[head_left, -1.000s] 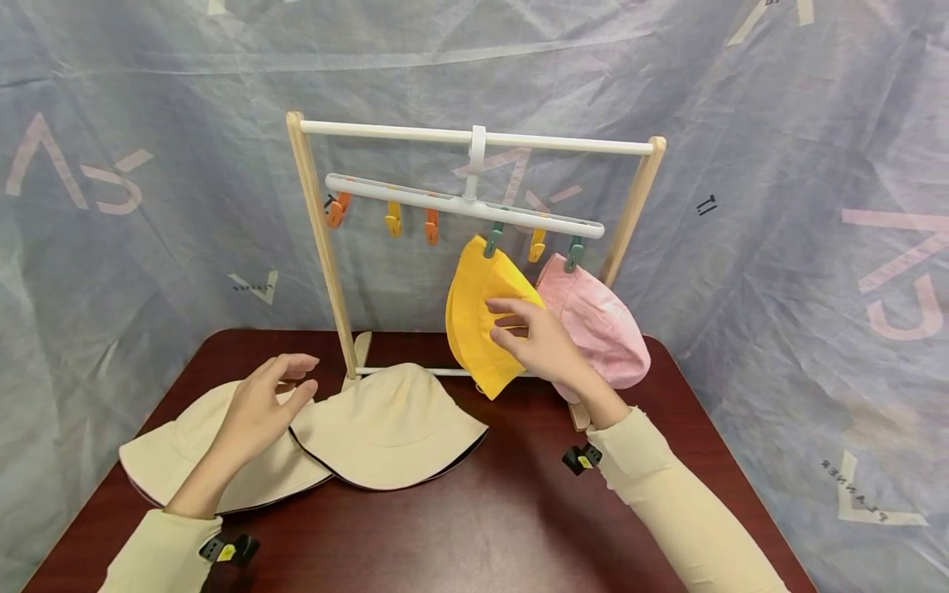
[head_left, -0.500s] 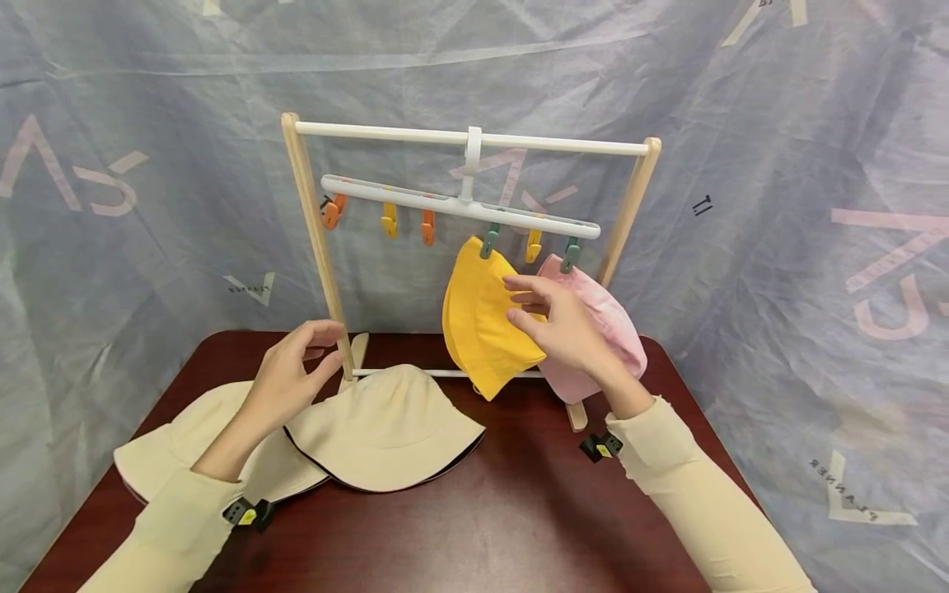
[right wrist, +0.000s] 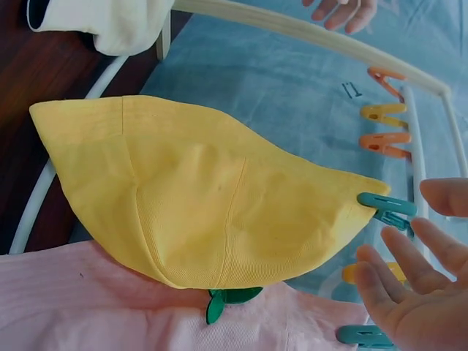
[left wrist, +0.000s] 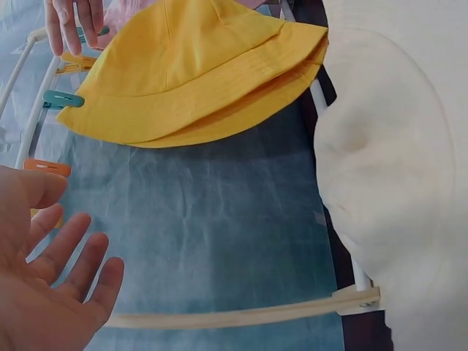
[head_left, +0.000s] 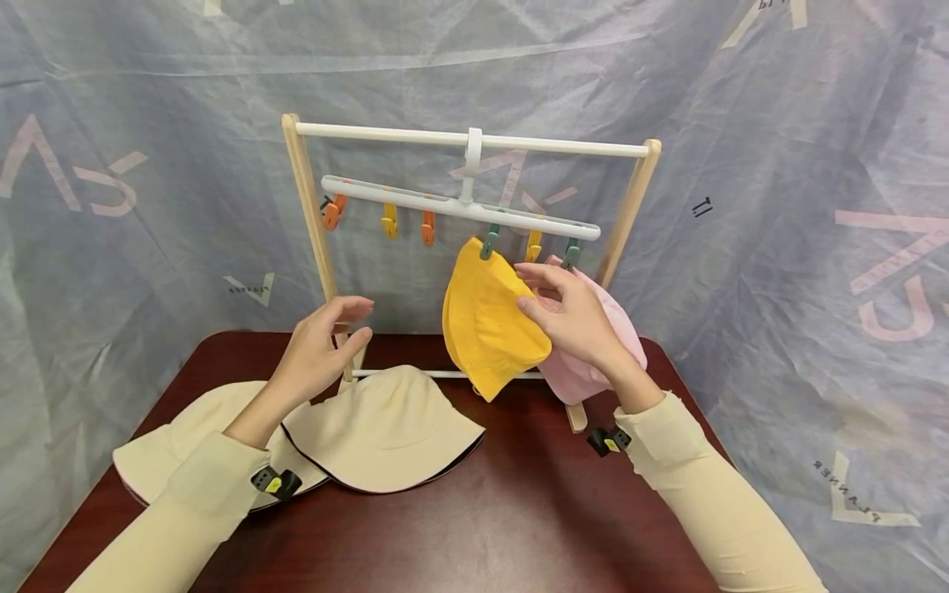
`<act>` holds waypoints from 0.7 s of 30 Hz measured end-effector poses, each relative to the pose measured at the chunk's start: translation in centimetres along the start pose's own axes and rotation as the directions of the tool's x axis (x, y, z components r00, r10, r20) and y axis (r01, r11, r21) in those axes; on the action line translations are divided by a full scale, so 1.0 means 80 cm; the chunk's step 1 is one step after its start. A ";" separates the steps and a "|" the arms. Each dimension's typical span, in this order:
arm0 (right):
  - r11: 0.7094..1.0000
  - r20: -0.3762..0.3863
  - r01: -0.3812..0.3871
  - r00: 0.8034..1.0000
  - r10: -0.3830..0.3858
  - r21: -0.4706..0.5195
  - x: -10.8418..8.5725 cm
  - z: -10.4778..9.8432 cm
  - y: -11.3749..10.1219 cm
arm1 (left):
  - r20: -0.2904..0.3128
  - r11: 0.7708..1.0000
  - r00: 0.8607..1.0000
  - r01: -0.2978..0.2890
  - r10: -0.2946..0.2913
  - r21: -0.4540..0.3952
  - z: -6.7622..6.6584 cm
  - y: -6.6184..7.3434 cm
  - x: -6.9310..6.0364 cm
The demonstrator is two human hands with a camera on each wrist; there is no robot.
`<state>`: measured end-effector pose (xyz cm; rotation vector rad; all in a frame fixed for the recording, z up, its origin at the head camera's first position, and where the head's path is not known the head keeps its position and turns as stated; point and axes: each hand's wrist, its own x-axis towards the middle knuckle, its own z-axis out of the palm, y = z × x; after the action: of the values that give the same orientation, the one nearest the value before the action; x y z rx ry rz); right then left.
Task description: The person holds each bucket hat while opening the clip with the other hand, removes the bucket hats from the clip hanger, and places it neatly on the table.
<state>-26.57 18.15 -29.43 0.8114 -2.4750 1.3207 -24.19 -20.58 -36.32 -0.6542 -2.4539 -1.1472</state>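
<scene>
A yellow bucket hat [head_left: 489,321] hangs by its brim from a green clip [head_left: 489,243]. To its right a pink hat [head_left: 574,383] hangs from another green clip [head_left: 571,254], partly behind my right hand [head_left: 574,317]. That hand is in front of the two hats, fingers loosely bent and holding nothing; the right wrist view has it beside the clips. My left hand [head_left: 319,350] hovers near the rack's left post, above the cream hats, thumb and fingers apart around nothing. Two cream bucket hats [head_left: 393,428] lie overlapping on the table, the left one partly covered by my forearm.
A white clip hanger [head_left: 400,194] hooks over the top bar of a wooden rack [head_left: 306,189]. Orange clips [head_left: 427,228] and yellow clips [head_left: 389,221] on it hold nothing. The dark red table [head_left: 474,535] backs onto a grey cloth [head_left: 185,206].
My left hand has moved right and up, from above the left cream hat toward the rack post. My right hand has shifted right and up, from the yellow hat toward the pink one.
</scene>
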 end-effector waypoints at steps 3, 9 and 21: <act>1.000 -0.006 0.006 1.000 -0.006 -0.012 0.000 -0.001 0.002 | 0.011 1.000 1.000 0.004 -0.004 -0.008 0.004 0.004 0.008; 1.000 -0.017 0.005 1.000 -0.006 -0.021 0.000 -0.002 0.003 | 0.026 1.000 1.000 0.002 -0.002 -0.029 0.013 0.010 0.024; 0.999 -0.041 -0.021 0.999 0.019 -0.046 -0.001 -0.005 -0.001 | 0.024 0.994 1.000 -0.005 0.007 -0.111 0.036 0.025 0.062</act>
<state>-26.47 18.51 -29.20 0.7440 -2.4789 1.2682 -27.58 -15.88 -34.35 -0.7113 -2.4207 -1.2875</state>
